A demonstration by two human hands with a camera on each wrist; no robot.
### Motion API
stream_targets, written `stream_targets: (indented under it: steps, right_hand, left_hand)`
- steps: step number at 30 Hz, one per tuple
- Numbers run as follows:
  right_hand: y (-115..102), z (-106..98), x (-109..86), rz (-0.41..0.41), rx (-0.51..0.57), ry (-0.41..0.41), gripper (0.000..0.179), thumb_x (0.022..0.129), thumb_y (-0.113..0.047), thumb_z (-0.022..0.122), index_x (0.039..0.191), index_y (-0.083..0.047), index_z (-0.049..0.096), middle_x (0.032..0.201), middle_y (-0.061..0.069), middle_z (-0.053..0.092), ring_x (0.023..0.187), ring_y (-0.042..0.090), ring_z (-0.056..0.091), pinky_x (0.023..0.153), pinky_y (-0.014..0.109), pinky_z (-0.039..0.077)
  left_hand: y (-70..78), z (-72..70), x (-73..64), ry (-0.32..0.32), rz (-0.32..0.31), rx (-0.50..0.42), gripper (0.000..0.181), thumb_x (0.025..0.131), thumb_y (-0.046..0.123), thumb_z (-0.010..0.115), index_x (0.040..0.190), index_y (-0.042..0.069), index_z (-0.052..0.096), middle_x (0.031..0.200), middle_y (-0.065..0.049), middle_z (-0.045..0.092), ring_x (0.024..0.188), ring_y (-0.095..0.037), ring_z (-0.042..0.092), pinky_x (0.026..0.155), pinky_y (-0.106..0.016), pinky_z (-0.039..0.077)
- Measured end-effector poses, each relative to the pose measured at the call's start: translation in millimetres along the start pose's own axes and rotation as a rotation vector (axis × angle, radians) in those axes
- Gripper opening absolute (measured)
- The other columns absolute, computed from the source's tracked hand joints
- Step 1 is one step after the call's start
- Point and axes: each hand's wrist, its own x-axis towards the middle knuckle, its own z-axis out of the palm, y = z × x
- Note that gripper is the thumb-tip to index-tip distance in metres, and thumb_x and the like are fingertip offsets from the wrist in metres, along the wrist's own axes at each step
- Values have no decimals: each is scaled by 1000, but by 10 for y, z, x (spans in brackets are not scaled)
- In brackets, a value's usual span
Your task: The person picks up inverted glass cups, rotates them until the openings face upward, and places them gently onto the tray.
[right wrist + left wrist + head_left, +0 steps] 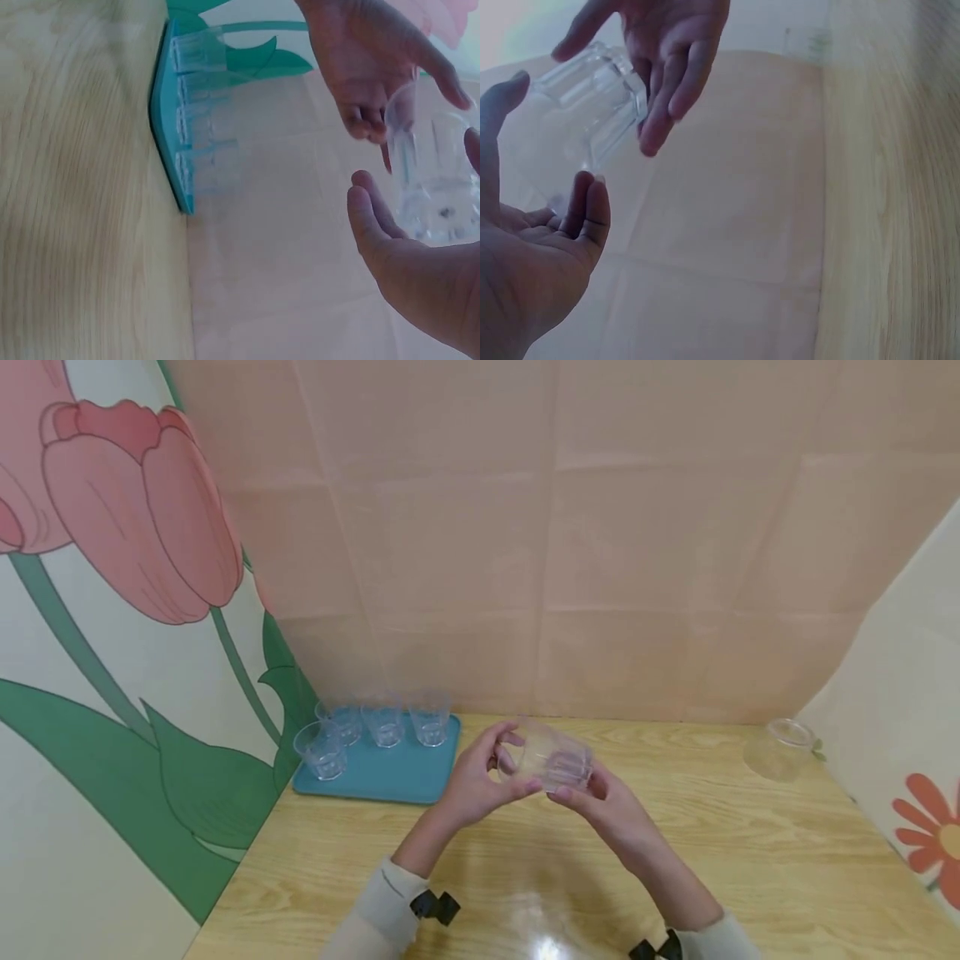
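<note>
Both hands hold a clear plastic cup (pixel 551 756) above the table, tipped onto its side. Its rim faces the left hand (pixel 480 777) and its thick base the right hand (pixel 611 806). The left thumb and fingers grip the rim end. In the left wrist view, the right hand (pixel 679 56) has its thumb on one side of the base and its fairly straight fingers on the other. The right wrist view has the cup (pixel 435 172) between the two hands, partly cut off by the frame's edge.
A blue tray (pixel 397 777) at the back left carries several upright clear cups (pixel 386 727). Another clear cup (pixel 780 752), apparently upside down, stands at the back right of the wooden table (pixel 750 860). A pink-beige sheet (pixel 600 543) hangs behind; patterned panels flank both sides.
</note>
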Motion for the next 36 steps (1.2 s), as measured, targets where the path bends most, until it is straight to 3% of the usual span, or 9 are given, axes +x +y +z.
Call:
stream_targets:
  steps: [2, 5, 11, 15, 18, 26, 32, 36]
  right_hand:
    - [-87, 129, -11, 31, -40, 77, 70, 101, -15, 63, 159, -4, 25, 152, 20, 45, 124, 14, 59, 98, 27, 50]
    - [-127, 108, -71, 58, -88, 139, 70, 101, -12, 62, 159, -2, 24, 153, 23, 40, 118, 7, 61, 94, 22, 49]
    - [-174, -61, -192, 80, -197, 139, 66, 103, -23, 62, 158, -9, 29, 155, 16, 42, 125, 17, 62, 104, 30, 45]
    - [-188, -164, -250, 65, -236, 162, 62, 103, -25, 61, 157, -10, 33, 153, 14, 45, 123, 12, 63, 100, 20, 45]
    - [-188, -255, -289, 64, -246, 175, 63, 104, -26, 60, 157, -8, 32, 153, 15, 44, 121, 8, 63, 96, 15, 46]
    - [-194, -477, -408, 52, -288, 196, 64, 105, -25, 57, 158, -5, 28, 152, 14, 43, 120, 2, 62, 94, 14, 47]
    - [-192, -631, -502, 65, -309, 216, 63, 106, -24, 55, 158, -3, 26, 147, 4, 47, 117, -1, 62, 92, 13, 47]
    - [-192, -750, -571, 94, -367, 229, 66, 107, -28, 54, 159, -3, 23, 150, 12, 43, 117, -2, 62, 90, 11, 46]
  left_hand:
    - [-2, -30, -14, 4, -13, 4, 83, 81, 40, 85, 150, 16, 44, 130, -1, 59, 92, -15, 57, 93, -39, 50]
    - [-17, -84, -44, 9, -41, 21, 83, 81, 41, 85, 150, 19, 44, 130, -1, 58, 92, -16, 55, 86, -41, 50]
    - [-62, -208, -108, 23, -71, 97, 87, 81, 43, 85, 152, 18, 42, 132, -1, 57, 91, -17, 55, 80, -37, 49]
    - [-83, -298, -138, 30, -81, 126, 87, 80, 42, 85, 152, 17, 43, 128, 6, 56, 90, -19, 54, 80, -40, 50]
    - [-107, -360, -155, 26, -96, 145, 85, 80, 42, 86, 151, 19, 44, 128, 4, 57, 89, -22, 53, 76, -38, 48]
    - [-199, -529, -228, 27, -103, 195, 86, 81, 41, 85, 152, 16, 43, 126, 2, 58, 85, -19, 50, 70, -34, 45]
    - [-239, -681, -320, 31, -146, 232, 86, 81, 44, 85, 153, 23, 42, 129, -5, 57, 82, -20, 49, 66, -35, 47]
    - [-269, -793, -381, 44, -179, 247, 85, 81, 41, 85, 153, 24, 44, 129, -6, 58, 80, -21, 48, 64, -35, 46]
